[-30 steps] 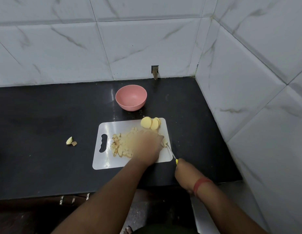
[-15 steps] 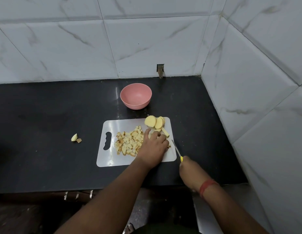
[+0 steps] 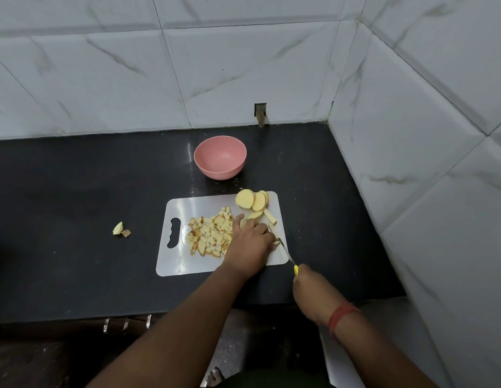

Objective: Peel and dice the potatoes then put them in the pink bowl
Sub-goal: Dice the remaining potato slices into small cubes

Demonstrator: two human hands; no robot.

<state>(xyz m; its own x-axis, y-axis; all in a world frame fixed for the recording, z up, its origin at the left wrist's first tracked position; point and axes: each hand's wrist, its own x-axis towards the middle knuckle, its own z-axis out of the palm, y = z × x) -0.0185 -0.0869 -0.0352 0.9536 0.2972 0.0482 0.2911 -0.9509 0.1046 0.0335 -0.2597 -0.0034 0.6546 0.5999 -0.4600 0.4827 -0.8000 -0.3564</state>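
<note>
Dicing stage. The left hand [image 3: 250, 242] curls over potato strips on the white cutting board [image 3: 173, 261], pinning them for the cut; the right hand [image 3: 311, 287] grips the yellow-handled knife [image 3: 285, 252], blade beside the left fingertips. Finished dice [image 3: 211, 235] lie heaped leftward, uncut slices [image 3: 252, 201] wait at the far right corner. The pink bowl [image 3: 220, 156], beyond the board, holds nothing yet.

A heap of pale diced potato [image 3: 211, 237] is spread over the middle of the board. Round potato slices [image 3: 252, 200] are stacked leaning at its far right corner. The pink bowl [image 3: 220, 157] is set upright just beyond, empty.
</note>
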